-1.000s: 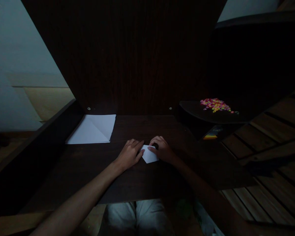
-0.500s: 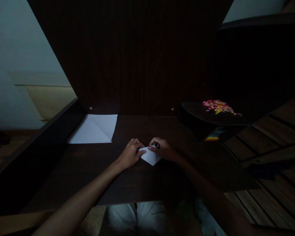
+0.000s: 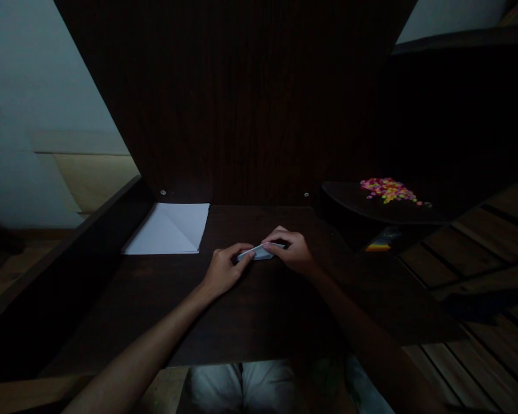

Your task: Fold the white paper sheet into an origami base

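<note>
A small folded piece of white paper (image 3: 262,253) is held between both hands above the dark desk (image 3: 224,322). My left hand (image 3: 227,268) pinches its left end, thumb on the near side and fingers behind. At the other end my right hand (image 3: 292,250) grips it the same way, with the thumb lying along the upper edge. The paper is tilted, so only a narrow strip of it shows. To the left, a stack of white paper sheets (image 3: 168,229) with diagonal creases on top lies by the desk's back panel.
A heap of small pink, red and yellow pieces (image 3: 388,190) sits on a dark curved shelf (image 3: 349,198) at the right. A low side board (image 3: 69,259) edges the desk on the left. Wooden slats (image 3: 479,253) show at far right.
The folded paper has turned from a downward-pointing shape, seen broad, to a narrow tilted strip. Both hands have shifted slightly with it, and the view has moved a little.
</note>
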`<state>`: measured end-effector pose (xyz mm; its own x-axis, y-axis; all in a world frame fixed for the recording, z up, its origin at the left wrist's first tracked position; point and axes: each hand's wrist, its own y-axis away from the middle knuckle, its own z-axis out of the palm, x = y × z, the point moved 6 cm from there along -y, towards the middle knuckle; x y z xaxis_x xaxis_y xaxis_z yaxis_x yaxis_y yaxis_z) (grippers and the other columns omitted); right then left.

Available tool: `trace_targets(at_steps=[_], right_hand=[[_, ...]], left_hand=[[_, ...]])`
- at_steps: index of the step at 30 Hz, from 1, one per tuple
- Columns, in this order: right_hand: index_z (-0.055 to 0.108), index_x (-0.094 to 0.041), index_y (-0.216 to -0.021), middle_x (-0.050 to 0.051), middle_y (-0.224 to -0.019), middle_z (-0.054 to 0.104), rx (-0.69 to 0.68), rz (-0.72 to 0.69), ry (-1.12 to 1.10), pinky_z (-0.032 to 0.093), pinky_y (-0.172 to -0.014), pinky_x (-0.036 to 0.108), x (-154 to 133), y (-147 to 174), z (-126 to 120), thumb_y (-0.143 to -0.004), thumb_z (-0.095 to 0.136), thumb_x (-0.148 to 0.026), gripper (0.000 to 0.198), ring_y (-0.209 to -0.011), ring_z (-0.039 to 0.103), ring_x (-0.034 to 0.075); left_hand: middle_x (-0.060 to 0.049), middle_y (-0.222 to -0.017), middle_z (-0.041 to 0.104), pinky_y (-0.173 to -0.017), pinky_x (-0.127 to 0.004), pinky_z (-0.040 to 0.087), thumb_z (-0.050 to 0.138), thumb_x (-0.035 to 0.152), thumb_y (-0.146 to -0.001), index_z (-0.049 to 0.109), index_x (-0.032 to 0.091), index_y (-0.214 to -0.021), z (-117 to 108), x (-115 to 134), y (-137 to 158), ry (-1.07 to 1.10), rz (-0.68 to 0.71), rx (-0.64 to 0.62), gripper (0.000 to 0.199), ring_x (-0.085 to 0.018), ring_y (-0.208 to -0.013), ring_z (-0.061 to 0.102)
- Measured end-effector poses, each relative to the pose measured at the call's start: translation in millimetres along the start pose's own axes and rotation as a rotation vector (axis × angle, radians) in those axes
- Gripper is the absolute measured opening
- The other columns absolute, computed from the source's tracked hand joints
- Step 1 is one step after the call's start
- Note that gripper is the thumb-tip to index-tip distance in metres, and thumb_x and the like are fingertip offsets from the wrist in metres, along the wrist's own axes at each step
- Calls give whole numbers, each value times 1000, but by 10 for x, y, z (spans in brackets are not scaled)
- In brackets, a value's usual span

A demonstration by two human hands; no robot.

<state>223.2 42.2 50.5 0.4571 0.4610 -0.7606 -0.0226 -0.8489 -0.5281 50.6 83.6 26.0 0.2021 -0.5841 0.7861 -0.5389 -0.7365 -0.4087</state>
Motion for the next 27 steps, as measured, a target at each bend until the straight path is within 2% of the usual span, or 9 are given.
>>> trace_targets(at_steps=[2, 5, 10, 13, 16, 20, 23, 27], right_hand=[[75, -21, -78, 5, -76, 70, 25, -11, -1, 51, -68, 32, -4, 21, 2, -81, 70, -37, 17, -72, 63, 18], [76, -21, -78, 4, -75, 70, 31, -30, -22, 51, -66, 31, -42, 36, 10, -81, 71, -35, 15, -71, 63, 18], [76, -22, -87, 5, -83, 73, -16, -2, -54, 52, -72, 32, -71, 41, 39, -82, 70, -32, 13, -78, 65, 18], [74, -22, -98, 5, -93, 73, 9, 97, -84, 52, -78, 33, 19, 65, 27, -78, 72, -33, 22, -87, 66, 19], [70, -22, -104, 6, -101, 72, 32, 211, -208, 51, -82, 34, 160, 114, 42, -73, 76, -36, 35, -93, 66, 21], [66, -20, -102, 5, -91, 72, 22, 336, -343, 52, -73, 31, 328, 179, 127, -64, 82, -39, 45, -81, 66, 18], [65, -19, -95, 4, -82, 72, 1, 403, -389, 53, -71, 32, 387, 200, 198, -63, 82, -41, 43, -73, 66, 17], [64, -18, -90, 3, -73, 69, 15, 417, -466, 53, -60, 32, 380, 178, 218, -68, 78, -46, 38, -63, 65, 17]], left_hand=[[-3, -98, 76, -76, -25, 53, 61, 34, -89, 74, 21, -104, 17, 37, -2, 21, 18, -31, 24, -19, -83, 71], [-3, -94, 77, -74, -26, 54, 60, 35, -89, 76, 20, -100, 42, 56, -8, 79, 12, -78, 25, -19, -80, 71], [-5, -89, 77, -68, -27, 54, 65, 39, -85, 78, 17, -94, 26, -34, -20, 186, -76, -54, 27, -20, -74, 70], [-5, -88, 77, -68, -28, 54, 69, 42, -81, 79, 17, -91, -12, -103, -25, 253, -154, 26, 29, -22, -75, 70], [-7, -87, 77, -68, -29, 54, 73, 46, -76, 78, 15, -89, -72, -150, -21, 350, -231, 160, 34, -22, -76, 70], [-4, -70, 73, -59, -25, 51, 76, 53, -69, 73, 13, -87, -91, -206, 2, 515, -334, 280, 43, -18, -63, 66], [0, -61, 68, -54, -23, 48, 76, 55, -69, 68, 15, -88, -32, -223, 6, 623, -384, 242, 46, -16, -57, 64], [0, -64, 70, -60, -25, 51, 77, 52, -68, 64, 16, -87, 28, -205, -5, 652, -383, 146, 43, -17, -60, 66]])
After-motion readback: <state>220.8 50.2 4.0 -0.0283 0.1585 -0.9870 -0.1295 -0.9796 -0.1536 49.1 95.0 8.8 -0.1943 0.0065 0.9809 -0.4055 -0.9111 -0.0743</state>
